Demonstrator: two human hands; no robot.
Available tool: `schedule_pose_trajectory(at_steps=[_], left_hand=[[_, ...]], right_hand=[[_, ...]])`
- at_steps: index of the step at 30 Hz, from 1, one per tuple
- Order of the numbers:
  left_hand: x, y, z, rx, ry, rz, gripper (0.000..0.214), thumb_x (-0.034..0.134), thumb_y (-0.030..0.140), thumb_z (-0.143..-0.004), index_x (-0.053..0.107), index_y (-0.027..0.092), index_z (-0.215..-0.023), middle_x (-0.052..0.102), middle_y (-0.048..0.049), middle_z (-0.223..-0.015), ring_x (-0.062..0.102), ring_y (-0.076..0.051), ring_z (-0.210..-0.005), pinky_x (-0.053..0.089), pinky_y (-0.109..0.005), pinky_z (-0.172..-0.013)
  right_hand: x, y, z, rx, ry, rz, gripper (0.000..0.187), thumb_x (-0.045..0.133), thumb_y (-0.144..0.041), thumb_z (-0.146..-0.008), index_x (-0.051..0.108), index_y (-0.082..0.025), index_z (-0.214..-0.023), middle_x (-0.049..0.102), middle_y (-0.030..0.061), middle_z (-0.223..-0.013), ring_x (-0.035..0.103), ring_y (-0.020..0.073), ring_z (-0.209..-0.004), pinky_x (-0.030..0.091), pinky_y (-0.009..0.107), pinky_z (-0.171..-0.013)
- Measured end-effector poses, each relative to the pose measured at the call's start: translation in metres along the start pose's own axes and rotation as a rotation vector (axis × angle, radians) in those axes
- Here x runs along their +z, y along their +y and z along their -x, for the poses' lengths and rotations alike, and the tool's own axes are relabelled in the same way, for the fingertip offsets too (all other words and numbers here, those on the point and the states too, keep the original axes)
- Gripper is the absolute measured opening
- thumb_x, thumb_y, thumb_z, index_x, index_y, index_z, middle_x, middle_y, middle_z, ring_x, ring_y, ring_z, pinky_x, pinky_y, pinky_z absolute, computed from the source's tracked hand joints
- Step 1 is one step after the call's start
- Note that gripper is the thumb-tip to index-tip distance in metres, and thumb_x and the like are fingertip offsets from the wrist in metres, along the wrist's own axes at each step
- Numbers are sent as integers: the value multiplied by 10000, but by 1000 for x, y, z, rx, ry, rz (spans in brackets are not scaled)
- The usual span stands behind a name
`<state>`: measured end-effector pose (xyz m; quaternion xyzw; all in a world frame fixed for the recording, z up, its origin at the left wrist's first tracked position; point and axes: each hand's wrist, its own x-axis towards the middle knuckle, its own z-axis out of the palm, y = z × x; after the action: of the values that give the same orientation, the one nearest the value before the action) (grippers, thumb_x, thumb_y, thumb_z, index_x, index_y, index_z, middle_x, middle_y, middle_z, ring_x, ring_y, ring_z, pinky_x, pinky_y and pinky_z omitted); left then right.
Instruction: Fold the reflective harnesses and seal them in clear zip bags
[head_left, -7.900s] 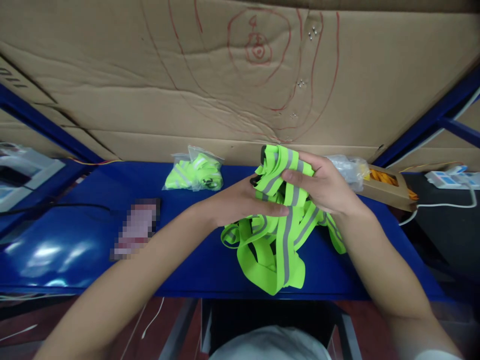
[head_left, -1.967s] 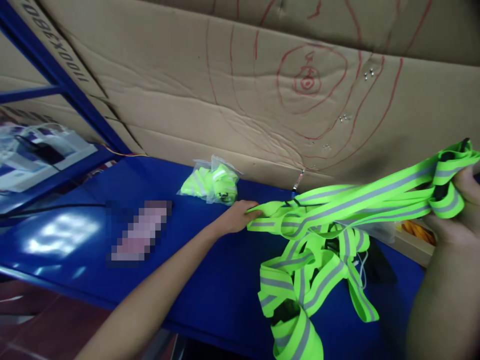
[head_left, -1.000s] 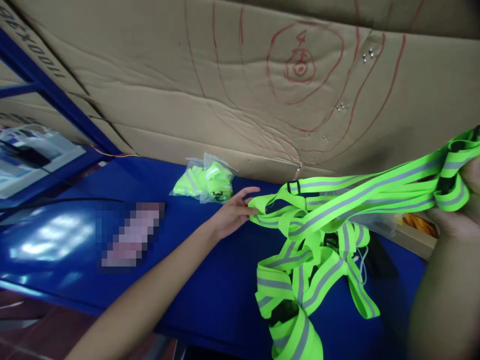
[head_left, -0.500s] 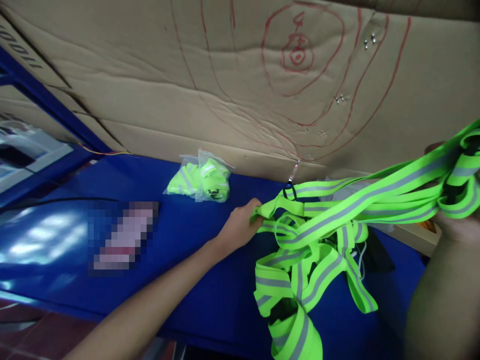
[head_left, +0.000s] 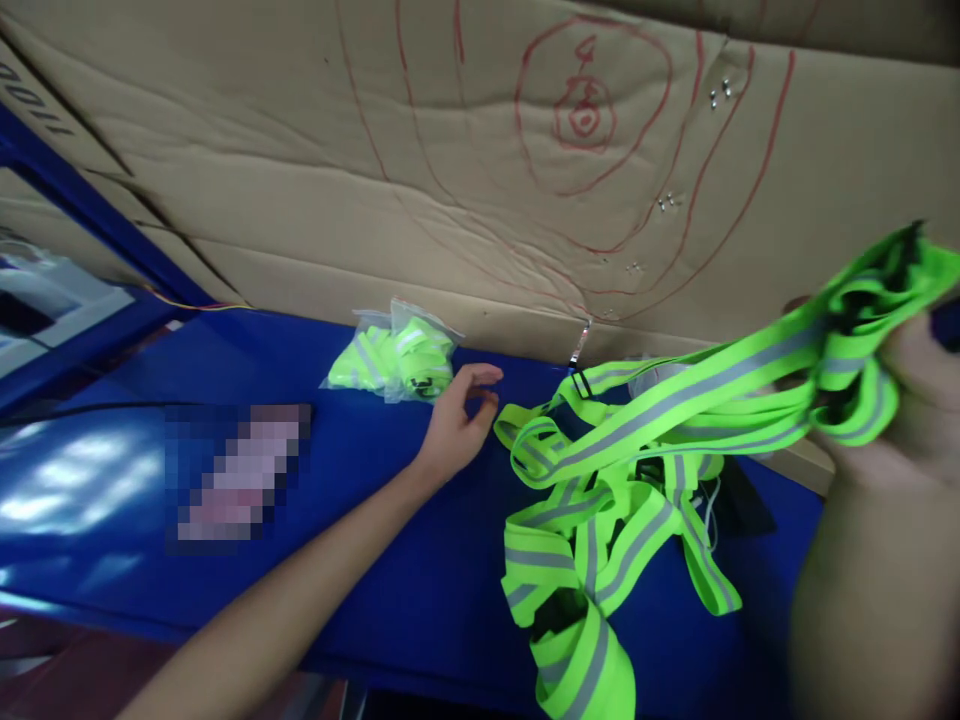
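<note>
My right hand [head_left: 911,400] is raised at the right edge, closed round one end of a neon-yellow reflective strap vest [head_left: 645,470] with grey stripes. The vest stretches leftward from that hand and its loops hang down in a tangle over the blue table [head_left: 360,560]. Just left of the vest's free end hovers my left hand [head_left: 454,430], fingers apart and holding nothing. A black buckle [head_left: 581,383] shows on one strap.
Clear bags with folded neon vests [head_left: 394,352] lie by the cardboard back wall [head_left: 480,170]. A blurred flat object [head_left: 232,478] rests on the table's left part. A blue shelf post [head_left: 82,190] and a white device [head_left: 45,310] stand at far left.
My left hand has let go of the vest's end and opened, drawing slightly left. My right hand has shifted a little left and up with its end.
</note>
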<state>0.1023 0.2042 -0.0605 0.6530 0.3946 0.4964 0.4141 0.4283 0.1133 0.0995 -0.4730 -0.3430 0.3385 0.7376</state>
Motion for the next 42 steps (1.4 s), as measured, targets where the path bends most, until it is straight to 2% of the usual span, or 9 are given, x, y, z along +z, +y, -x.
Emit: schedule_pose_trajectory(at_steps=[6, 9, 12, 18, 22, 25, 30, 36, 42], left_hand=[[10, 39, 33, 259, -462, 112, 511, 659, 379, -981, 524, 245, -1455, 597, -150, -1431, 590, -299, -1304, 472, -429, -1110], [12, 49, 42, 325, -473, 243, 1082, 858, 576, -757, 272, 322, -1631, 347, -157, -1660, 362, -420, -1510, 334, -564, -1228], [9, 64, 50, 282, -520, 382, 1407, 973, 563, -562, 116, 388, -1663, 262, -145, -1704, 281, -456, -1548, 285, -604, -1248], [5, 91, 55, 11, -590, 613, 1191, 871, 244, -800, 62, 402, -1660, 668, -96, -1347, 676, -300, -1229, 564, -439, -1029], [12, 90, 51, -45, -697, 511, 566, 844, 238, -791, 661, 211, -1326, 729, -87, -1196, 679, -286, -1181, 562, -418, -1032], [17, 83, 52, -115, -724, 476, 251, 804, 316, -827, 748, 169, -1023, 754, -74, -1053, 705, -261, -1059, 594, -376, -937], [16, 75, 51, -309, -801, 562, 236, 799, 351, -848, 741, 157, -969, 735, -38, -913, 699, -186, -838, 576, -293, -790], [9, 77, 51, -457, -817, 748, 352, 873, 404, -773, 752, 171, -1007, 762, -66, -983, 727, -227, -901, 576, -350, -874], [1, 84, 43, -518, -641, 968, 926, 883, 801, -440, 733, 126, -1056, 765, -136, -968, 727, -377, -1024, 590, -449, -885]], right_hand=[[38, 17, 41, 164, -313, 81, 241, 856, -347, -665, 754, -262, -865, 752, -67, -752, 799, 238, -789, 668, 461, -762], [55, 21, 63, 198, -493, 193, 261, 842, -317, -742, 785, -286, -995, 789, -44, -843, 793, 214, -762, 670, 381, -708], [71, 18, 85, -36, -597, 474, 278, 841, -235, -791, 783, -276, -1060, 806, -17, -960, 774, 180, -795, 640, 269, -712], [88, 20, 111, -318, -771, 662, 251, 801, -268, -869, 745, -258, -1114, 801, -35, -925, 737, 118, -711, 590, 190, -665], [93, 36, 117, -412, -710, 679, 243, 796, -251, -871, 733, -235, -1105, 810, -21, -954, 759, 132, -757, 606, 197, -701], [92, 42, 117, -573, -665, 746, 251, 774, -224, -891, 724, -237, -1137, 811, -1, -1009, 775, 154, -816, 624, 223, -757], [77, 40, 110, -858, -521, 910, 339, 720, -210, -930, 692, -270, -1263, 796, 36, -1119, 780, 227, -953, 637, 306, -844], [62, 45, 100, -1214, -654, 914, 425, 638, -143, -954, 654, -245, -1366, 761, 69, -1224, 729, 279, -1115, 625, 411, -923], [74, 52, 90, -1335, -796, 1044, 305, 586, -193, -1007, 684, -236, -1293, 771, 85, -1164, 697, 271, -1132, 557, 439, -976]])
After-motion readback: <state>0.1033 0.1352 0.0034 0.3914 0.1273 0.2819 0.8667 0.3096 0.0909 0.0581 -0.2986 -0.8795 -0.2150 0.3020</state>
